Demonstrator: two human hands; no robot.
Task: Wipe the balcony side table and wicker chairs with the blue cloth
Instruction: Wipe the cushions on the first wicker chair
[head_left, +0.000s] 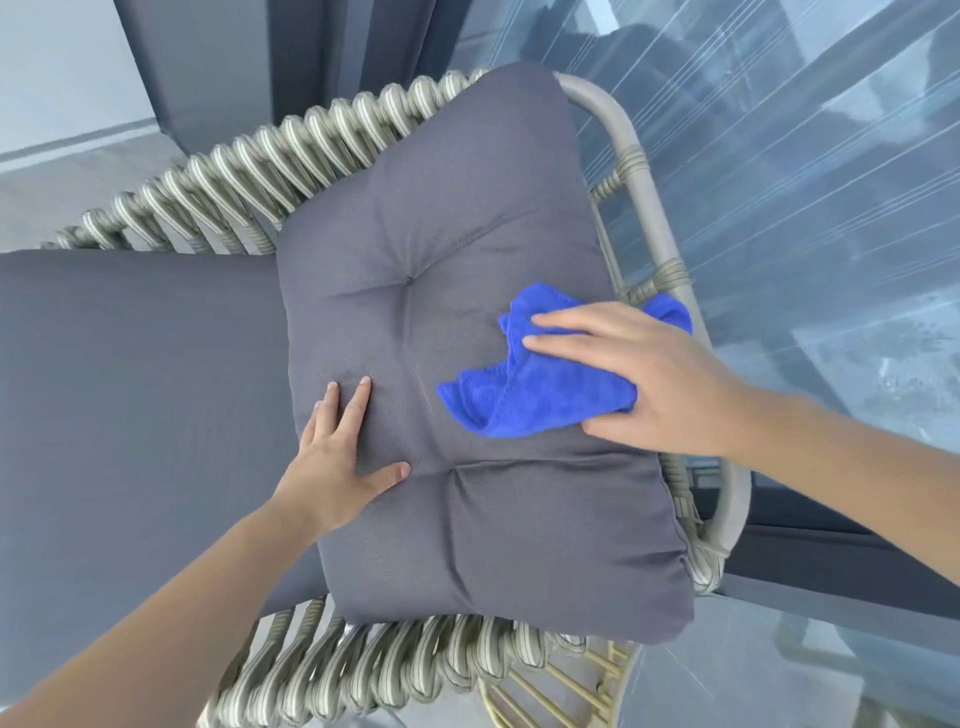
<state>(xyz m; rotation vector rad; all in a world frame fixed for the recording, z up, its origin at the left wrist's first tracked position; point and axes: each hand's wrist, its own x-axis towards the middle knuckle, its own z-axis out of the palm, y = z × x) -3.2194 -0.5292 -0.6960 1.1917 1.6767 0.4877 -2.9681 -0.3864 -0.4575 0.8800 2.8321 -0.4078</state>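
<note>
The right hand (649, 374) lies flat, fingers straight, pressing the blue cloth (535, 387) onto the grey back cushion (441, 249) near its right edge. The left hand (337, 452), released and splayed, presses the same cushion's left side. The cloth is bright blue, crumpled in folds, partly hidden under the palm. The wicker chair (291, 150) runs out of view at the bottom edge.
</note>
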